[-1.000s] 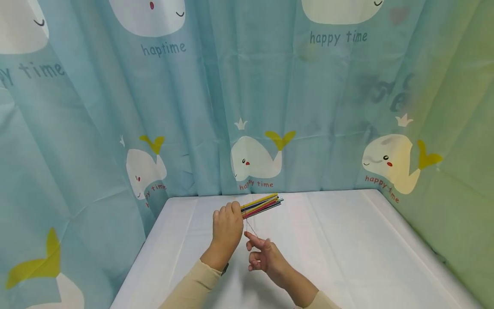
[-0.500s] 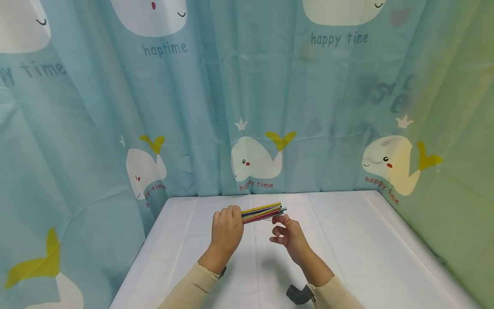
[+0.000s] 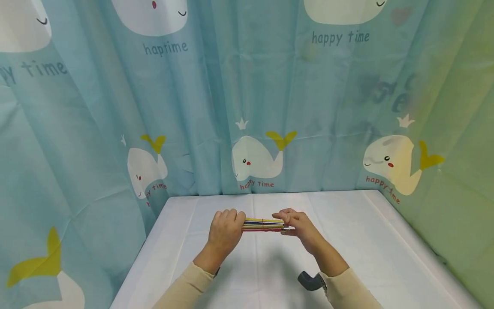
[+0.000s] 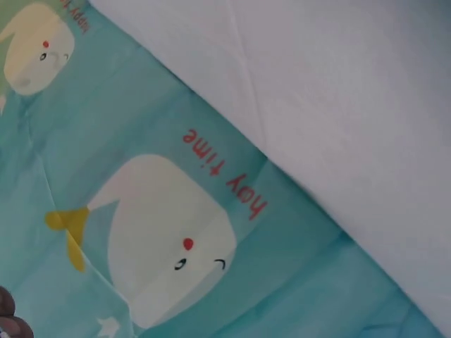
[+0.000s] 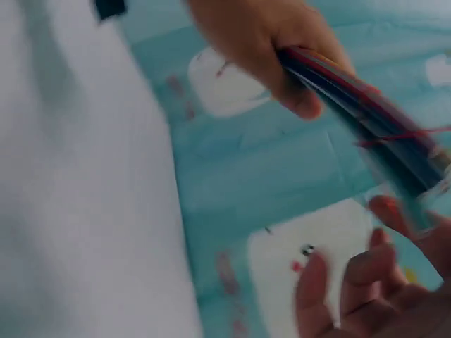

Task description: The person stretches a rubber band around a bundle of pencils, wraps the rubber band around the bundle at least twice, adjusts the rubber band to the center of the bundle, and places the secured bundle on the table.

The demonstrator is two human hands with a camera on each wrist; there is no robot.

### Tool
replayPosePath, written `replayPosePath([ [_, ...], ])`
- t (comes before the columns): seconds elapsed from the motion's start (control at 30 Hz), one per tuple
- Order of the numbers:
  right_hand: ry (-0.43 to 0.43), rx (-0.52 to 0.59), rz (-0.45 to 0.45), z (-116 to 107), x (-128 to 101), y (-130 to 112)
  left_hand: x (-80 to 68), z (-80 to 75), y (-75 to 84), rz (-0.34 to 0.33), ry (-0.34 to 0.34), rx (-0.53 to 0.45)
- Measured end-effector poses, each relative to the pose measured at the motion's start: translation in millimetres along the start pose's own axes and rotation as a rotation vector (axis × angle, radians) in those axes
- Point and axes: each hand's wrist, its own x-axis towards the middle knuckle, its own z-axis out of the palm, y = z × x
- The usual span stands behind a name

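Observation:
A bundle of thin coloured pencils [image 3: 254,224] is held level above the table. My left hand [image 3: 227,231] grips its left end, the fingers wrapped round it. A thin red rubber band [image 5: 402,136] crosses the bundle, and one strand runs past the bundle's edge in the right wrist view. My right hand [image 3: 299,225] is at the other end, fingers bent above and below the pencil tips with the band's loop about them. In the right wrist view its lower fingers [image 5: 366,271] spread below the bundle. The left wrist view shows only fingertips [image 4: 10,317] in a corner.
A white-covered table [image 3: 247,270] lies beneath both hands. Behind and beside it hangs a blue-green curtain [image 3: 208,107] printed with whales. A dark curved device [image 3: 310,281] sits at the right wrist, by the sleeve.
My right hand moved right and up from below the bundle to its right end, drawing the band's loop along. The bundle turned from slanted to level and dropped slightly; my left hand kept its grip.

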Motion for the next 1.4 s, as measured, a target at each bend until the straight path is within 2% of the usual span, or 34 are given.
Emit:
replayPosePath([
  [0.17,-0.045,-0.455,0.022,11,0,-16,4.2,0.4,4.4,0.062,-0.043,-0.054],
  [0.27,-0.122,-0.568,0.029,9,6,-22,8.2,0.5,9.1,0.139,-0.043,-0.092],
  [0.33,-0.166,-0.572,0.023,1,10,-23,10.0,-0.4,11.7,0.192,-0.026,-0.116],
  [0.43,-0.206,-0.467,0.038,-14,14,-19,12.0,-3.3,13.2,0.252,0.002,-0.153],
  [0.53,-0.219,-0.361,0.031,-20,17,-8,14.6,-7.1,11.4,0.257,0.023,-0.185],
  [0.6,-0.205,-0.366,-0.003,-16,18,3,16.0,-8.8,8.8,0.245,0.045,-0.195],
  [0.77,-0.076,-0.424,-0.128,6,7,25,15.1,-7.8,3.4,0.171,0.085,-0.188],
  [0.83,-0.06,-0.393,-0.183,16,1,31,14.1,-5.7,3.7,0.114,0.08,-0.173],
  [0.93,-0.086,-0.406,-0.373,29,-5,41,12.1,-1.6,6.4,0.004,0.047,-0.143],
  [1.03,-0.114,-0.417,-0.658,40,-6,48,9.6,1.6,10.6,-0.099,0.0,-0.112],
  [1.07,-0.098,-0.428,-0.759,43,-5,50,8.5,2.8,11.8,-0.123,-0.016,-0.103],
  [1.17,-0.016,-0.393,-0.941,49,-4,50,6.7,3.5,14.9,-0.185,-0.059,-0.091],
  [1.27,0.089,-0.273,-0.989,54,-6,47,8.0,2.4,17.0,-0.232,-0.102,-0.098],
  [1.4,0.126,-0.003,-0.941,63,-15,47,15.5,-4.0,21.7,-0.3,-0.196,-0.132],
])
